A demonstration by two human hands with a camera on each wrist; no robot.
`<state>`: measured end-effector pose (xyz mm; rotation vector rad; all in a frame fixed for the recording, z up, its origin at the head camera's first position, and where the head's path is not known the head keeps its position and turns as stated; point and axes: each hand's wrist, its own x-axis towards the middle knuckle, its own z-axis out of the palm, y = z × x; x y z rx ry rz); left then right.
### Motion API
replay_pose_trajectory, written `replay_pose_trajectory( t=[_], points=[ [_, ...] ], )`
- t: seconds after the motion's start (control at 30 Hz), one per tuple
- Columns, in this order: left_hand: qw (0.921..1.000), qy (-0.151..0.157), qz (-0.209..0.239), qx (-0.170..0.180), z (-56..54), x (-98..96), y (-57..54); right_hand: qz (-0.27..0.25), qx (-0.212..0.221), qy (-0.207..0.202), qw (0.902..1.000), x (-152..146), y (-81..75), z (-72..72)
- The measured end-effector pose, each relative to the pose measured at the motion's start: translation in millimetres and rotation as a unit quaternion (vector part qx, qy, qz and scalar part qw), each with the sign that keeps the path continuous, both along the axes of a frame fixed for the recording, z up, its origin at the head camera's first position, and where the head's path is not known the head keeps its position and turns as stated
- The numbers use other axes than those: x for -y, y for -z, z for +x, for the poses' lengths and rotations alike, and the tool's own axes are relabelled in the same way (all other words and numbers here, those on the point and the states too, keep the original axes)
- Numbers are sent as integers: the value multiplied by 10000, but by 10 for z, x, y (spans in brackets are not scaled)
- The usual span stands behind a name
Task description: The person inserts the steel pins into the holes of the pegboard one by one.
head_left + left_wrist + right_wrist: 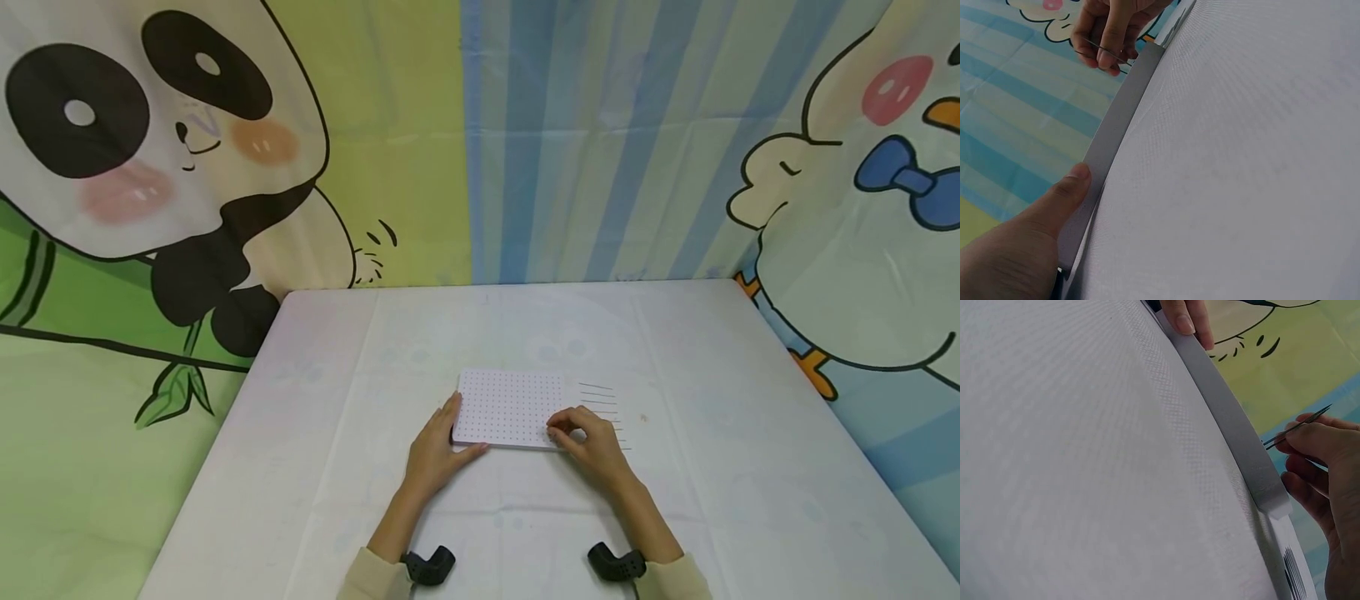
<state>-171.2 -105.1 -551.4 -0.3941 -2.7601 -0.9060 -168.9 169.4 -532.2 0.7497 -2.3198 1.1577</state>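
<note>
A white board with rows of small holes lies on the white table. My left hand rests at its front left corner, fingers straight along the left side and thumb against the grey front edge. Over the board's front right part, my right hand pinches thin dark metal pins between thumb and fingertips. Two thin lines show there in the right wrist view, their lower ends close to the board's edge. The left wrist view shows the pins too, partly hidden by the fingers.
Several thin dark rods lie in a row on the table just right of the board; the right hand covers some. The white table runs back to a cartoon-print curtain. Black wrist cameras sit on both wrists.
</note>
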Motion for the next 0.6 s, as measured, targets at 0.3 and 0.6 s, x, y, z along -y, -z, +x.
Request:
replay_pose_trajectory(
  t=[0.3,0.6],
  points=[
    [9999,37,38,-130,-11,3,-29,298,-166,-67,9994,-9,-39,-20],
    [9999,82,92,8,1,15,4,253,-138,62,9996,3,11,1]
  ],
)
